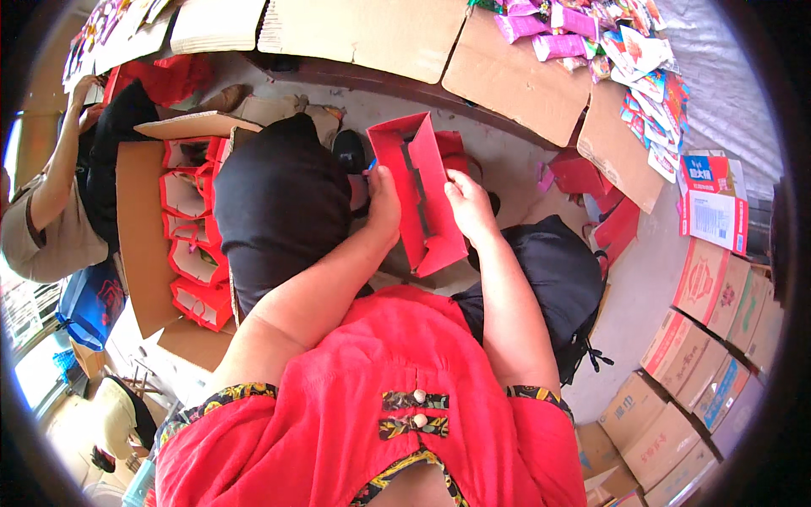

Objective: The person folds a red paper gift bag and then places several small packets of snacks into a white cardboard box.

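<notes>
An open-topped red paper gift box is held between my two hands, above my lap and tilted. Its hollow inside faces up, and I see no contents in it. My left hand grips the left side, thumb up near the rim, other fingers hidden. On the opposite side my right hand clasps the wall, thumb near the top edge. A small blue spot shows at my left thumb. Beside my left leg, a brown cardboard carton contains several red gift boxes, with packets visible inside some.
Cardboard sheets cover the table ahead. Purple snack packets and white-and-red packets are heaped at its right. More red boxes sit below. Stacked cartons line the right. Another person works at left, near a blue bag.
</notes>
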Action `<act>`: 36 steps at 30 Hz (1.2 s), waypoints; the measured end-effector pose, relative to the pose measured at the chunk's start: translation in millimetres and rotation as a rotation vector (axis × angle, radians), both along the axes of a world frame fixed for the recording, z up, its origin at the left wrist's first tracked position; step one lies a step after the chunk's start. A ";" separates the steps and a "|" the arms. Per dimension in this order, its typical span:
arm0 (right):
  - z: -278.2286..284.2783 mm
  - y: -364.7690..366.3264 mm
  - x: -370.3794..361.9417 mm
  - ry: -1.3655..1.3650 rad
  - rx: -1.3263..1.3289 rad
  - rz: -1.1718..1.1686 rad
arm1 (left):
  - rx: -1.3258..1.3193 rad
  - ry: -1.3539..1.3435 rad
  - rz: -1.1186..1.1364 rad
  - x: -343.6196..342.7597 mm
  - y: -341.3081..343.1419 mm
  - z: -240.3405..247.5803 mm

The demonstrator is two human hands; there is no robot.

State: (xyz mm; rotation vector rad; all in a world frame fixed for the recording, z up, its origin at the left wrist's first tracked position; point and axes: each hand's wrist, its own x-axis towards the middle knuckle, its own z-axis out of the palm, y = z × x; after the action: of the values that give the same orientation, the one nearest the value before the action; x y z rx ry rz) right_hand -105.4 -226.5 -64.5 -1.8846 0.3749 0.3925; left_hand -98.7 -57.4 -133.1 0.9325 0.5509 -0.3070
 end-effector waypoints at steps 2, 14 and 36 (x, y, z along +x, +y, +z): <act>11.2 1.4 1.4 -0.008 -0.028 0.018 | 0.207 -0.005 0.005 0.9 -1.9 13.8; 10.8 4.6 -7.1 -0.140 -0.022 0.013 | 0.046 -0.061 -0.060 -2.3 11.8 -8.6; 63.0 30.5 -34.5 -0.307 -0.233 0.089 | 0.198 -0.026 -0.220 -32.4 10.4 86.2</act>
State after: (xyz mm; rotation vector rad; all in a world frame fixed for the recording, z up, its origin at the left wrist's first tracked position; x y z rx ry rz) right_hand -139.9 -196.0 -1.5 -2.1556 0.1346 0.1167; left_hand -131.1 -46.9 -46.9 1.1907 0.4609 -0.4437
